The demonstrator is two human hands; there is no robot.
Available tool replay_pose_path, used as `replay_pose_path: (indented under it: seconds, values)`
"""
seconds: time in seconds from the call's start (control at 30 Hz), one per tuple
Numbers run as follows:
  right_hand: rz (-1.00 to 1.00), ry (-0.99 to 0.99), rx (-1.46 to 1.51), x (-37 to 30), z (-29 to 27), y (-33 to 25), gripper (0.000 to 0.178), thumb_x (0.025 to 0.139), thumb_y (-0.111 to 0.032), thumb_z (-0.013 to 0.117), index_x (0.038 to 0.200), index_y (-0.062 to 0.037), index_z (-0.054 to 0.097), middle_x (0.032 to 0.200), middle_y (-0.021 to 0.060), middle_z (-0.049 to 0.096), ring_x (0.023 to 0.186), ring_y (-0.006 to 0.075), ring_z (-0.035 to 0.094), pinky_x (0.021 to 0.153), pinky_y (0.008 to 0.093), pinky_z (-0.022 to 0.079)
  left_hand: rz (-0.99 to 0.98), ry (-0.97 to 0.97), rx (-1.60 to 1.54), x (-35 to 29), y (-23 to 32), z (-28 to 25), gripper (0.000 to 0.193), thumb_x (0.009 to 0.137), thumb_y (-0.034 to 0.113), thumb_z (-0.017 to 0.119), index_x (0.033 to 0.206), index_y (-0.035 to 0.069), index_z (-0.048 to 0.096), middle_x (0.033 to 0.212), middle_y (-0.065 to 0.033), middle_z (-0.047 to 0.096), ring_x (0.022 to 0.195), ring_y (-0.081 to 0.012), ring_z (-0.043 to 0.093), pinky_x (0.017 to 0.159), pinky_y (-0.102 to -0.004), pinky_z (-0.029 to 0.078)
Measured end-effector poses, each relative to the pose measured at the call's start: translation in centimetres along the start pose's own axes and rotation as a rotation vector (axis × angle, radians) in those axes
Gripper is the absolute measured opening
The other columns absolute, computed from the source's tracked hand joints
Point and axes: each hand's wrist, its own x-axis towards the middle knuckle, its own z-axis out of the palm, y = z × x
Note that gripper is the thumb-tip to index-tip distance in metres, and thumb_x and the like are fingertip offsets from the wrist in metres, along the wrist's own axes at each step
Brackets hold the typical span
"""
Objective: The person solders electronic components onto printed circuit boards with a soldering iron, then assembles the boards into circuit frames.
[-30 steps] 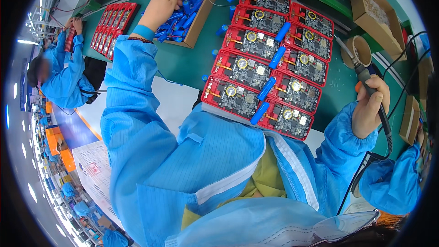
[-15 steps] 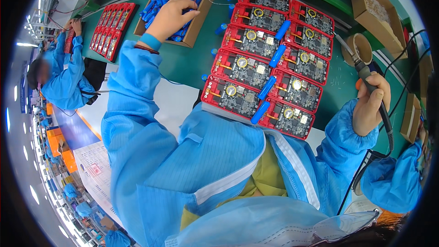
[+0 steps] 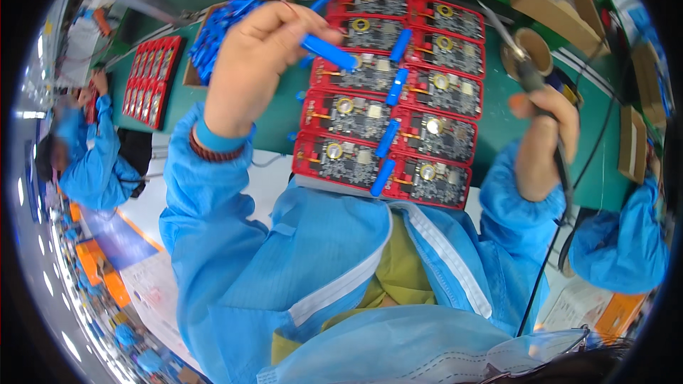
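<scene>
My left hand (image 3: 245,71) pinches a blue cylindrical battery (image 3: 329,52) with thin wires, holding it above the left column of red cases. Closed around the handle of a soldering iron (image 3: 528,71), my right hand (image 3: 546,131) stays right of the cases, with the iron's tip pointing up and away. The red cases (image 3: 304,160) stand in two columns, each with a dark circuit board (image 3: 359,168) and a round yellow-ringed part. Several more blue batteries (image 3: 385,139) lie along the seam between the columns. Part of the upper left case is hidden behind my fingers.
A cardboard box of blue batteries (image 3: 222,32) sits behind my left hand. Another tray of red cases (image 3: 151,82) is farther left. A round tub (image 3: 535,46) and an open carton (image 3: 569,11) stand at the right. A co-worker (image 3: 99,163) sits at far left.
My left hand has left the battery box and moved right over the cases, now with a blue battery in it. My right hand still grips the soldering iron; the whole view has shifted.
</scene>
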Motion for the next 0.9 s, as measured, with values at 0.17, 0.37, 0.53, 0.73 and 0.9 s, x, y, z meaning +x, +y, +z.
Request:
replay_pose_path:
  seconds: [0.17,0.37,0.53,0.73,0.9]
  values:
    - [0.106,-0.142,0.03,-0.5,2.8,-1.2,0.039,0.07,-0.002,0.073,0.106,-0.0035,0.056,0.097,0.0104,0.059,0.088,0.0203,0.058,0.078,0.0313,0.047,-0.017,-0.323,-0.047,-0.3,-0.1,8.4,0.009,0.091,0.004,0.051,0.095,-0.001,0.058,0.092,-0.0099,0.064,0.089,-0.0147,0.061,0.081,-0.0272,0.047]
    - [0.122,-0.052,0.017,-0.7,3.2,-1.6,0.03,0.072,0.005,0.068,0.099,-0.0049,0.059,0.085,0.0099,0.061,0.076,0.0257,0.061,0.068,0.0335,0.049,-0.004,-0.345,-0.1,0.3,-1.4,11.4,0.007,0.09,0.004,0.053,0.095,-0.001,0.057,0.093,-0.0079,0.063,0.085,-0.0115,0.059,0.076,-0.0246,0.047]
    - [-0.118,-0.094,-0.048,-0.2,2.5,-0.9,0.032,0.069,0.011,0.063,0.095,-0.0072,0.06,0.081,0.0099,0.061,0.071,0.0282,0.06,0.064,0.0344,0.048,-0.133,-0.349,-0.07,-0.2,-1.7,12.2,0.005,0.091,0.003,0.052,0.093,-0.001,0.055,0.087,-0.0049,0.06,0.08,-0.0104,0.057,0.073,-0.0245,0.048]
    - [-0.146,-0.172,-0.055,-0.2,2.1,-0.5,0.035,0.067,0.011,0.063,0.096,-0.008,0.059,0.082,0.0098,0.061,0.074,0.0292,0.059,0.064,0.0349,0.047,-0.148,-0.347,-0.015,-0.6,-1.9,12.6,0.004,0.089,0.003,0.053,0.091,0.0,0.054,0.081,-0.0023,0.058,0.077,-0.009,0.055,0.07,-0.0241,0.046]
    - [-0.135,-0.181,-0.039,-0.2,1.9,-0.6,0.035,0.067,0.009,0.064,0.097,-0.0076,0.059,0.085,0.0097,0.062,0.076,0.0303,0.059,0.066,0.0364,0.048,-0.081,-0.36,0.144,-0.8,-1.9,12.5,0.005,0.087,0.005,0.055,0.088,0.0,0.056,0.077,-0.0031,0.058,0.073,-0.0092,0.054,0.066,-0.0252,0.045]
